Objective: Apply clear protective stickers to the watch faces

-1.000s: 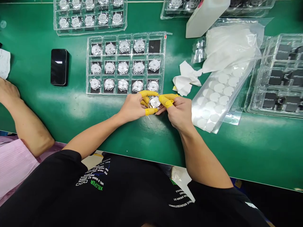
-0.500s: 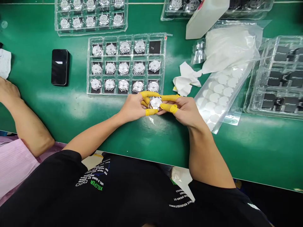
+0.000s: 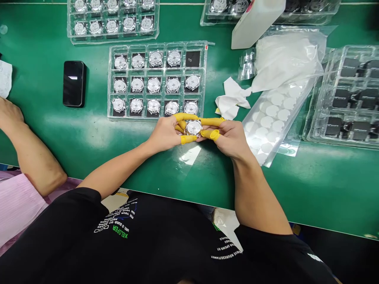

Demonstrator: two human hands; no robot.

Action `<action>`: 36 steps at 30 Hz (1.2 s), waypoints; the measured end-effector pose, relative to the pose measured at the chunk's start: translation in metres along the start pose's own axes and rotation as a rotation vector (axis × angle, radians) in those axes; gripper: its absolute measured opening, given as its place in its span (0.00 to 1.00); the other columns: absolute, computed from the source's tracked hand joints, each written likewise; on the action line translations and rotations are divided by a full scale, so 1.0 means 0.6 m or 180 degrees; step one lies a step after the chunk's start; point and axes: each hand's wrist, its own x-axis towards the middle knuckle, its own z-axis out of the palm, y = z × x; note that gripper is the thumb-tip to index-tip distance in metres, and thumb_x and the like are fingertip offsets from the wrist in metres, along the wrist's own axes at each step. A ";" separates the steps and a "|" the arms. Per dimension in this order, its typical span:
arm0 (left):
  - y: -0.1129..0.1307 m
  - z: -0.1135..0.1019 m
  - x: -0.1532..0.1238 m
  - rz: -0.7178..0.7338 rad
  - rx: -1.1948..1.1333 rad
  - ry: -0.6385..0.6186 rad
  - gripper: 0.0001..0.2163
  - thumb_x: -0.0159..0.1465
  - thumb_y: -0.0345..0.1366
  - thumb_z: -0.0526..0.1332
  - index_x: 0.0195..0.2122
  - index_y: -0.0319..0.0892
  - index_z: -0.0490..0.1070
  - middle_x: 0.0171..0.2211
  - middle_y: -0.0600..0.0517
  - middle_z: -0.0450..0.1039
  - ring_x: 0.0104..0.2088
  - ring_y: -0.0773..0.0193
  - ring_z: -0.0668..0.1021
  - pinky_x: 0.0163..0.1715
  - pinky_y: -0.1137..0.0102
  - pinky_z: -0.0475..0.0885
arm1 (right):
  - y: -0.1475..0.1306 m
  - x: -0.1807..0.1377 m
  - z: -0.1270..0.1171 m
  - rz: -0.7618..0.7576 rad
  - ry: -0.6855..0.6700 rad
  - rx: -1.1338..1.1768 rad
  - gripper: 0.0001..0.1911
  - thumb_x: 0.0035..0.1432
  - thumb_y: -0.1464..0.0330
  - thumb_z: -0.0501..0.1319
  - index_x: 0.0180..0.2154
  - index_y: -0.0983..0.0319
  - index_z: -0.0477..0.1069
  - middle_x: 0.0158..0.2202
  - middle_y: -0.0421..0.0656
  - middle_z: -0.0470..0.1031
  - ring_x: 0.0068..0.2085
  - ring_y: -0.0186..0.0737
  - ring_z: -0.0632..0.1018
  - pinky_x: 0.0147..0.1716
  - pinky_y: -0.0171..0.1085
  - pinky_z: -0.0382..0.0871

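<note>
A round silver watch case is held between my two hands, its engraved back facing up. My left hand, with yellow finger cots on its fingers, grips the case from the left. From the other side my right hand, also in yellow finger cots, closes on the case's right edge. Just beyond my fingers lies a clear plastic tray of similar watch cases, back side up. Its far right compartment shows only a dark pad.
A black phone lies left of the tray. A white cloth, a bag of round white stickers, a white bottle and another tray stand to the right. Another person's arm rests at the left.
The watch case and both hands stay almost in place. The case's tilt looks slightly changed, and a brighter reflection shows on the table below it. The whole view has shifted a little.
</note>
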 end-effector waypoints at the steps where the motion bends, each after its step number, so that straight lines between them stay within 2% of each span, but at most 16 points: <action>1: 0.000 0.000 0.000 0.0022 0.0022 -0.0001 0.28 0.50 0.35 0.77 0.54 0.41 0.81 0.32 0.53 0.80 0.30 0.70 0.76 0.31 0.74 0.74 | 0.001 0.000 0.001 -0.0006 0.0006 0.0035 0.25 0.38 0.48 0.82 0.29 0.60 0.82 0.28 0.43 0.82 0.25 0.40 0.82 0.30 0.40 0.85; 4: 0.002 0.001 -0.002 0.0047 0.0112 -0.0035 0.28 0.51 0.35 0.77 0.54 0.41 0.80 0.34 0.52 0.81 0.32 0.68 0.78 0.35 0.72 0.77 | -0.001 0.001 0.010 -0.0044 0.0101 0.0086 0.26 0.40 0.46 0.80 0.25 0.60 0.80 0.26 0.43 0.80 0.23 0.40 0.81 0.25 0.40 0.83; 8: 0.003 0.000 -0.004 0.0092 0.0267 -0.0029 0.27 0.51 0.35 0.77 0.54 0.42 0.81 0.33 0.53 0.81 0.31 0.69 0.78 0.37 0.71 0.79 | -0.006 0.002 0.022 -0.0075 0.0313 -0.0086 0.24 0.40 0.47 0.81 0.27 0.59 0.81 0.22 0.41 0.78 0.21 0.38 0.79 0.22 0.38 0.81; 14: -0.001 -0.001 -0.003 0.0053 0.0113 -0.0027 0.28 0.50 0.36 0.77 0.54 0.41 0.81 0.36 0.51 0.83 0.33 0.67 0.80 0.37 0.71 0.79 | 0.003 0.004 0.013 -0.0194 0.0144 0.0031 0.29 0.42 0.41 0.77 0.22 0.60 0.78 0.21 0.43 0.77 0.23 0.43 0.81 0.22 0.40 0.81; 18: 0.000 -0.001 -0.002 0.0033 0.0142 -0.0044 0.27 0.51 0.34 0.76 0.54 0.41 0.81 0.32 0.53 0.81 0.30 0.69 0.78 0.34 0.72 0.78 | 0.006 0.006 0.010 -0.0136 0.0102 -0.0050 0.26 0.43 0.44 0.79 0.28 0.60 0.81 0.24 0.43 0.80 0.24 0.42 0.82 0.25 0.41 0.83; 21: 0.000 0.000 -0.003 0.0084 0.0162 -0.0067 0.27 0.51 0.34 0.76 0.54 0.41 0.80 0.32 0.53 0.81 0.32 0.68 0.80 0.36 0.71 0.79 | 0.006 0.008 0.006 -0.0077 -0.0017 0.0030 0.27 0.43 0.44 0.79 0.26 0.60 0.80 0.24 0.42 0.80 0.23 0.41 0.81 0.25 0.40 0.83; 23: 0.000 0.002 -0.004 0.0118 0.0186 -0.0061 0.27 0.52 0.34 0.76 0.55 0.42 0.80 0.33 0.53 0.82 0.33 0.67 0.80 0.37 0.71 0.79 | 0.005 0.007 0.006 -0.0038 -0.0072 0.0128 0.28 0.43 0.43 0.78 0.25 0.61 0.78 0.24 0.42 0.79 0.20 0.39 0.79 0.20 0.37 0.78; 26: 0.000 0.003 -0.005 0.0126 0.0254 -0.0088 0.25 0.54 0.36 0.76 0.54 0.43 0.79 0.31 0.55 0.81 0.31 0.68 0.80 0.37 0.71 0.80 | 0.001 -0.002 0.014 -0.0036 0.0006 -0.0042 0.27 0.45 0.45 0.78 0.32 0.61 0.81 0.22 0.39 0.77 0.13 0.30 0.68 0.11 0.33 0.60; 27: 0.000 0.004 -0.004 0.0111 0.0227 -0.0107 0.27 0.54 0.36 0.76 0.56 0.44 0.78 0.32 0.55 0.81 0.31 0.68 0.81 0.37 0.71 0.80 | -0.001 -0.004 0.017 -0.0104 0.0080 -0.0127 0.26 0.46 0.46 0.78 0.34 0.61 0.82 0.20 0.38 0.75 0.13 0.28 0.65 0.11 0.32 0.56; 29: 0.000 0.004 -0.002 0.0026 0.0104 -0.0123 0.36 0.54 0.36 0.78 0.64 0.46 0.71 0.33 0.55 0.81 0.33 0.67 0.83 0.39 0.69 0.82 | -0.010 0.003 0.019 -0.0390 0.0402 -0.0214 0.25 0.47 0.48 0.78 0.36 0.60 0.83 0.18 0.36 0.71 0.14 0.27 0.62 0.13 0.32 0.55; 31: 0.002 0.004 0.000 -0.0098 0.0042 -0.0172 0.43 0.53 0.36 0.79 0.69 0.46 0.65 0.36 0.54 0.83 0.35 0.65 0.84 0.43 0.68 0.83 | -0.027 0.034 0.013 -0.0736 0.0870 -0.0362 0.22 0.51 0.49 0.76 0.36 0.61 0.83 0.18 0.37 0.70 0.17 0.28 0.64 0.17 0.33 0.57; 32: 0.004 0.003 0.000 -0.0139 0.0063 -0.0234 0.42 0.54 0.36 0.79 0.69 0.46 0.64 0.37 0.53 0.83 0.36 0.65 0.84 0.45 0.67 0.83 | -0.039 0.060 0.008 -0.0899 0.1094 -0.0562 0.20 0.55 0.51 0.74 0.37 0.61 0.83 0.19 0.37 0.71 0.18 0.28 0.66 0.20 0.34 0.58; 34: 0.011 0.000 0.001 -0.0166 0.0163 -0.0421 0.36 0.57 0.37 0.77 0.66 0.44 0.68 0.40 0.51 0.84 0.39 0.65 0.85 0.47 0.68 0.82 | -0.065 0.129 0.000 -0.1132 0.1274 -0.1321 0.15 0.62 0.59 0.70 0.41 0.65 0.84 0.24 0.41 0.75 0.22 0.28 0.69 0.25 0.35 0.59; 36: 0.018 -0.003 -0.001 -0.0198 0.0283 -0.0560 0.30 0.61 0.37 0.73 0.64 0.44 0.69 0.43 0.51 0.84 0.40 0.66 0.85 0.48 0.68 0.82 | -0.088 0.206 -0.002 -0.1331 0.1199 -0.2301 0.10 0.65 0.67 0.67 0.43 0.67 0.84 0.32 0.44 0.81 0.28 0.28 0.72 0.32 0.36 0.63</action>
